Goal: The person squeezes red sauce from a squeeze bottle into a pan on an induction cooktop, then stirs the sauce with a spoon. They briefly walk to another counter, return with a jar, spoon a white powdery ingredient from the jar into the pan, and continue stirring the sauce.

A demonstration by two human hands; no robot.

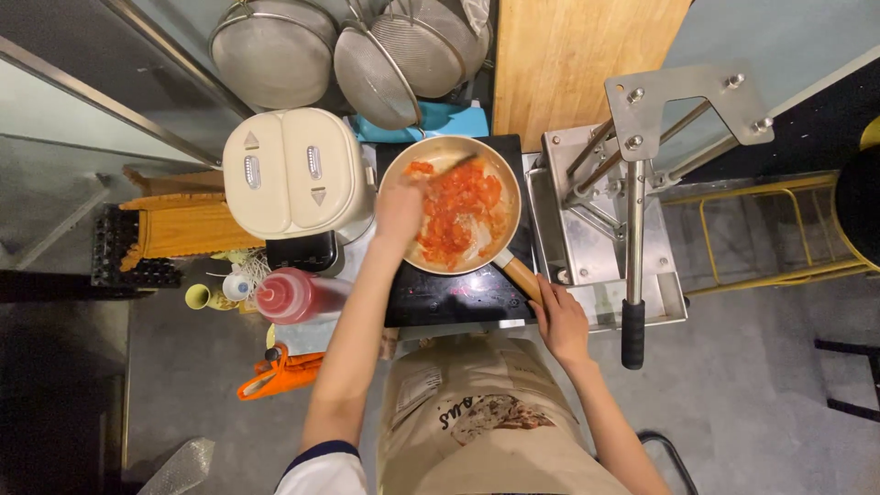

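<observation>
A light-coloured frying pan point(506, 188) sits on a black induction hob point(458, 298), holding chopped red tomato pieces point(458, 213). My left hand point(400, 211) reaches over the pan's left rim, closed on a dark stirring utensil point(456, 167) whose tip lies in the food. My right hand point(561, 323) grips the wooden pan handle point(521, 275) at the hob's front right corner.
A cream two-lid appliance point(293, 170) stands left of the pan, with a red squeeze bottle point(291, 295) in front of it. Metal strainers point(385, 64) hang behind. A steel lever press point(632, 211) is on the right. A wooden board point(568, 55) leans at the back.
</observation>
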